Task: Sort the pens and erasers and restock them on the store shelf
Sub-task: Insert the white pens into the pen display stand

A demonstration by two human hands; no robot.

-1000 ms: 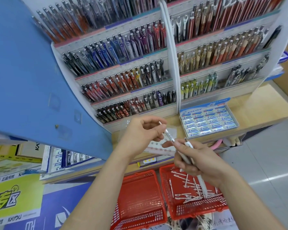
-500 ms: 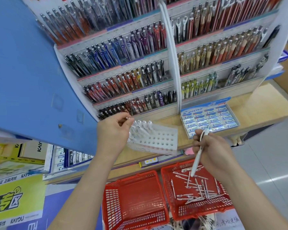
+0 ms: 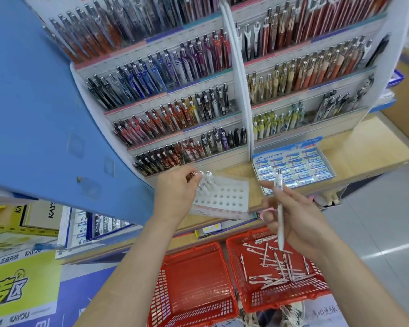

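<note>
A white pen holder tray [image 3: 224, 197] with rows of round holes lies on the wooden shelf [image 3: 364, 147]. A few white pens [image 3: 207, 182] stand in its far-left holes. My left hand [image 3: 177, 194] pinches the top of one of those pens at the tray's left end. My right hand [image 3: 293, 218] holds a white pen [image 3: 279, 208] almost upright, tip down, to the right of the tray. Below it, the right red basket [image 3: 253, 300] holds several loose white pens [image 3: 276, 265]. An open box of Pilot erasers [image 3: 293, 166] sits on the shelf behind my right hand.
A tiered display [image 3: 175, 102] packed with pens rises behind the tray, split by a white divider [image 3: 240, 90]. A blue panel [image 3: 33, 102] juts out at left. An empty red basket [image 3: 191, 286] stands left of the filled one. Grey floor [image 3: 387, 232] lies at right.
My hands, joined over one pen a second ago, have separated. The left hand moved to the holder tray with a pen; the right hand turned its remaining pen upright.
</note>
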